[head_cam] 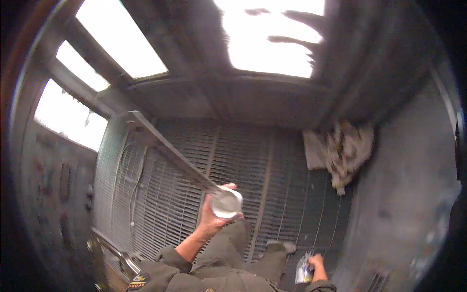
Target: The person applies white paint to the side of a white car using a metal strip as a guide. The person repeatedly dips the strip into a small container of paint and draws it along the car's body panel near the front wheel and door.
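My left hand [211, 215] holds a white cup [227, 204] near the middle of the view; something pale lies inside it. A long flat metal strip [168, 149] runs from beside the cup up to the left, its lower end at the cup and fingers; whether the hand grips it too, I cannot tell. At the lower right, my right hand [316, 260] is closed on the upper part of a clear plastic container [303, 271], which is blurred.
Slatted metal grating [240, 160] forms the floor. Crumpled light cloth or paper [341, 149] lies at the right, near a grey wall [394, 175]. Bright windows [120, 36] stand at the upper left. A cable [135, 193] and a metal bar [126, 259] are on the left.
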The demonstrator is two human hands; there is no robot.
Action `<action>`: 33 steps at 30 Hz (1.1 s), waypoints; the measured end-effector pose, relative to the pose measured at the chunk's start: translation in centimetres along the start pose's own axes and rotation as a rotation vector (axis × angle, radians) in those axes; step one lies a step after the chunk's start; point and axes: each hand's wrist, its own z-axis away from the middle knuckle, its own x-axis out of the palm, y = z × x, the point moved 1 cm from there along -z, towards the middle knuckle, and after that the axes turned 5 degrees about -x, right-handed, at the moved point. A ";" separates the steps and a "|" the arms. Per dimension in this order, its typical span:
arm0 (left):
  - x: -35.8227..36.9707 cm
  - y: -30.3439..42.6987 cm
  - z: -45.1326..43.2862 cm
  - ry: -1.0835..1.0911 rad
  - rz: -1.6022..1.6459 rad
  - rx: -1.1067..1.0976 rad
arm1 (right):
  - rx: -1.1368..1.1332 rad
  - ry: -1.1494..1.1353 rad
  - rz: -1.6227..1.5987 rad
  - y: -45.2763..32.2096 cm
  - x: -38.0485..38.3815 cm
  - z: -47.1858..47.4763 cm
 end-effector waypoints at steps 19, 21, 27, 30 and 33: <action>-53.4 -4.2 10.0 1.031 0.119 0.005 | -0.965 -0.394 0.675 -70.0 2.0 24.0; -59.3 -5.4 8.8 1.087 0.209 0.035 | -1.000 -0.475 0.726 -76.0 2.3 25.6; -82.5 0.5 6.1 1.308 0.199 -0.118 | -1.101 -0.683 0.837 -102.5 8.1 35.0; -91.5 2.0 4.8 1.353 0.196 -0.086 | -1.168 -0.729 1.024 -116.5 12.2 38.2; -99.4 2.2 3.4 1.442 0.135 -0.110 | -1.237 -0.814 0.948 -129.1 17.7 40.2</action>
